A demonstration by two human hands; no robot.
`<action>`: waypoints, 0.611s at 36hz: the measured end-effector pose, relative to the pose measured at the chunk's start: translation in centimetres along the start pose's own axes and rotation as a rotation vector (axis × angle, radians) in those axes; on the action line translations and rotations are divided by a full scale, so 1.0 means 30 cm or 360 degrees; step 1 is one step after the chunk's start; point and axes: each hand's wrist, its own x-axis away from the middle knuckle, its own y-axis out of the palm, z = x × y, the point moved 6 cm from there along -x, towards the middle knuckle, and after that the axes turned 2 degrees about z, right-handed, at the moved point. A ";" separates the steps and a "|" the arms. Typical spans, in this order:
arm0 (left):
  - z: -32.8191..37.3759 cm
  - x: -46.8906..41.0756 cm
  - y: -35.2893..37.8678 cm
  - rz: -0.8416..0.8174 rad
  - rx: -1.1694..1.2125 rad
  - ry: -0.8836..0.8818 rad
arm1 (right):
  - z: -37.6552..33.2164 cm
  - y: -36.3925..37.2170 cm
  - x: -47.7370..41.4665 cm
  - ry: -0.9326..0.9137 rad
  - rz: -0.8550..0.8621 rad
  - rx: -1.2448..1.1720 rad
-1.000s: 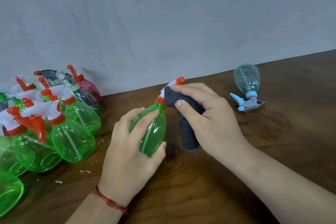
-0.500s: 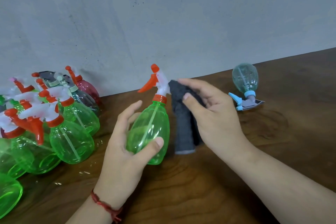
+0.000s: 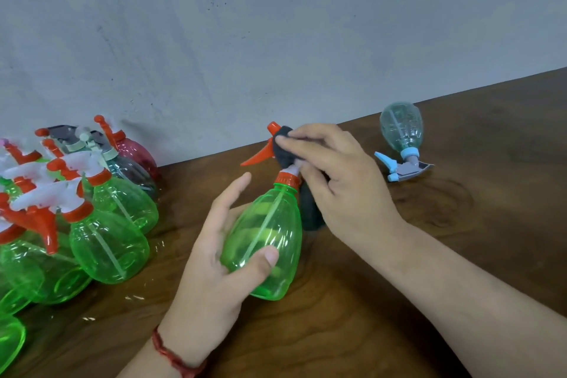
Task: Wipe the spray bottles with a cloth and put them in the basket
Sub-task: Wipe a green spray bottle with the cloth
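Observation:
My left hand point(image 3: 211, 267) grips the body of a clear green spray bottle point(image 3: 267, 242) with an orange trigger, held tilted above the table. My right hand point(image 3: 334, 181) holds a dark grey cloth point(image 3: 310, 209) and presses it round the bottle's white spray head. The cloth's loose end hangs down behind the bottle. No basket shows in this view.
A heap of green spray bottles point(image 3: 101, 239) with orange and white heads lies at the left, with a pink bottle point(image 3: 138, 153) and darker ones behind it. A teal bottle with a blue trigger point(image 3: 402, 135) lies on the brown wooden table point(image 3: 460, 255) near the grey wall.
The bottle was turned upright from its tilt, the cloth came off the spray head for a moment, and now my right hand has wrapped the cloth round the head again.

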 end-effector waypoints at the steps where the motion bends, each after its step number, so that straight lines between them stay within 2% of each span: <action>1: -0.002 -0.001 0.003 0.0001 0.0037 -0.0021 | 0.004 -0.004 -0.001 0.0035 0.0035 -0.0017; 6: -0.009 0.002 -0.004 0.0046 -0.0010 -0.0030 | -0.042 0.033 0.016 -0.0205 -0.0160 -0.0054; 11: -0.007 -0.008 -0.014 0.0115 0.0132 -0.0055 | 0.015 -0.004 0.003 0.0075 0.0068 -0.0143; 15: -0.015 -0.008 -0.047 0.0249 0.0297 -0.0093 | 0.017 0.031 0.016 0.0004 -0.0199 -0.0205; 17: -0.009 -0.015 -0.062 0.0270 0.0331 -0.0083 | 0.021 0.038 0.015 0.0007 -0.0226 -0.0202; 22: -0.004 -0.016 -0.052 0.0205 0.0259 -0.0063 | 0.045 -0.042 0.003 0.0293 0.0304 -0.0576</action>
